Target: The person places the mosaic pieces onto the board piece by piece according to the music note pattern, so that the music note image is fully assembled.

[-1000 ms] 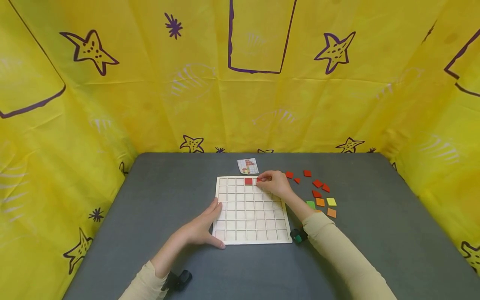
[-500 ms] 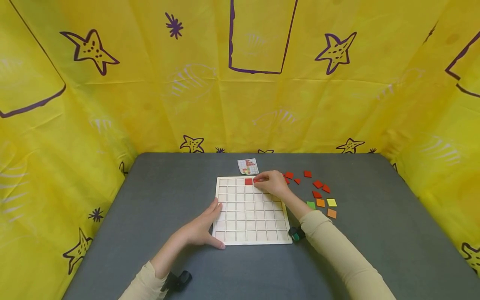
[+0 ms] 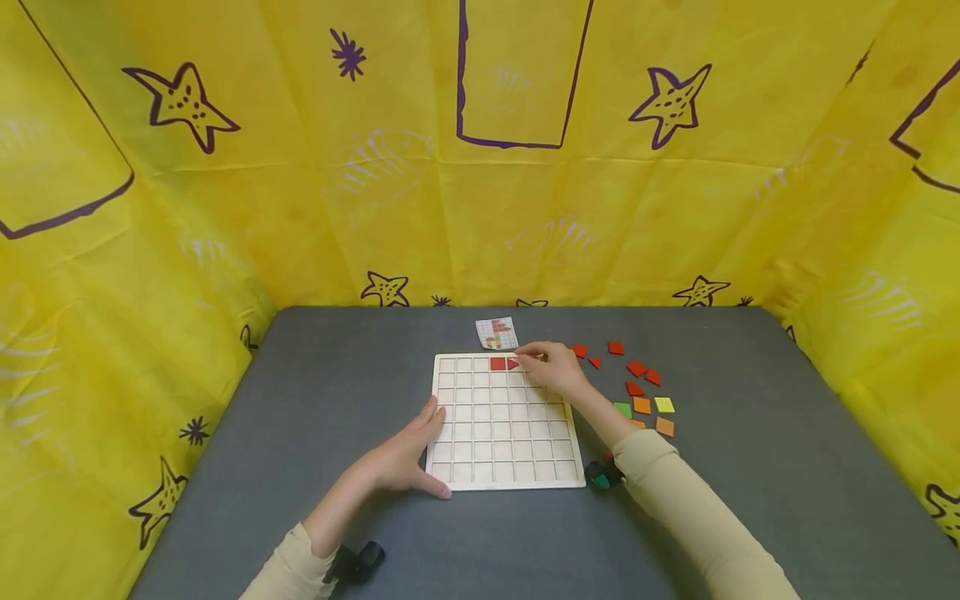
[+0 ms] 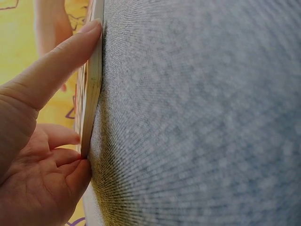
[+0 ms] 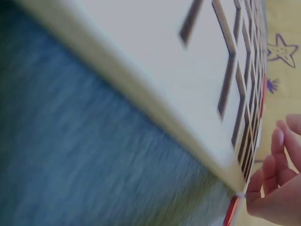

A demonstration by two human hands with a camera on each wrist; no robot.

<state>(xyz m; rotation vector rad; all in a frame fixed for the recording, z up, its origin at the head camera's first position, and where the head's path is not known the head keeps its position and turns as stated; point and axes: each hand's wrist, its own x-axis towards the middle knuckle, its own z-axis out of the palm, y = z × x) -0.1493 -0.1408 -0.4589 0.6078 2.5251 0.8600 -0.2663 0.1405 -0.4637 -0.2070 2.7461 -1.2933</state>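
Note:
A pale wooden grid board (image 3: 491, 417) lies on the dark table. In its far row sit a red square tile (image 3: 498, 364) and, just right of it, a red pointed tile (image 3: 513, 364). My left hand (image 3: 408, 454) spans the near left corner, fingers along the left side and straight thumb (image 4: 70, 54) against the front edge. My right hand (image 3: 551, 367) is over the far right part of the board, fingertips just right of the pointed tile. The right wrist view shows its fingers (image 5: 269, 174) loosely bent, with nothing seen between them.
Behind the board lies a small pattern card (image 3: 497, 333). Several loose tiles lie to the right: red ones (image 3: 637, 368), an orange square (image 3: 641, 405), a yellow square (image 3: 664, 404) and a green one (image 3: 623, 410), partly hidden. A yellow patterned cloth (image 3: 480, 208) hangs around the table.
My right hand first shifted left with the red pointed tile beside the red square, then let go and drew back slightly right. My left hand has stayed at the corner.

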